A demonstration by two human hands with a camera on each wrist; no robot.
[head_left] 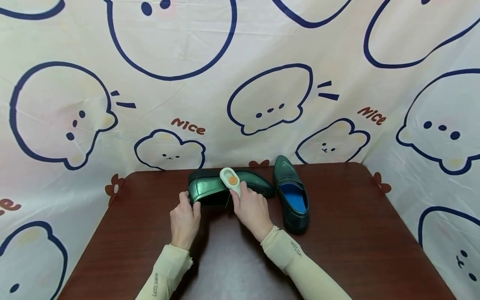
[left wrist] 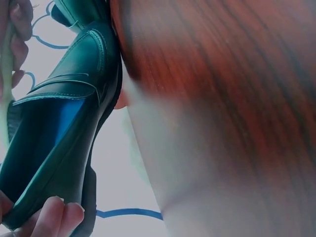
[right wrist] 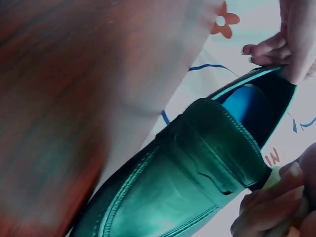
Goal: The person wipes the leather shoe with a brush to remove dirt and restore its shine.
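Note:
A dark green loafer (head_left: 206, 186) with a blue insole lies tipped on its side, its opening facing me and its toe pointing right. At the heel, my left hand (head_left: 185, 221) grips the rim between thumb and fingers, as the left wrist view shows too. My right hand (head_left: 253, 208) holds a small brush (head_left: 226, 175) with a pale green handle and an orange spot. Dark bristles (left wrist: 14, 118) show in the left wrist view, right at the loafer's side. In the right wrist view the brush is mostly hidden by the right fingers (right wrist: 276, 202).
The matching green loafer (head_left: 291, 198) stands upright to the right, near the first one's toe. Both are on a dark brown wooden table (head_left: 360, 233). Behind it hangs a white cloth (head_left: 210, 100) printed with cartoon bears.

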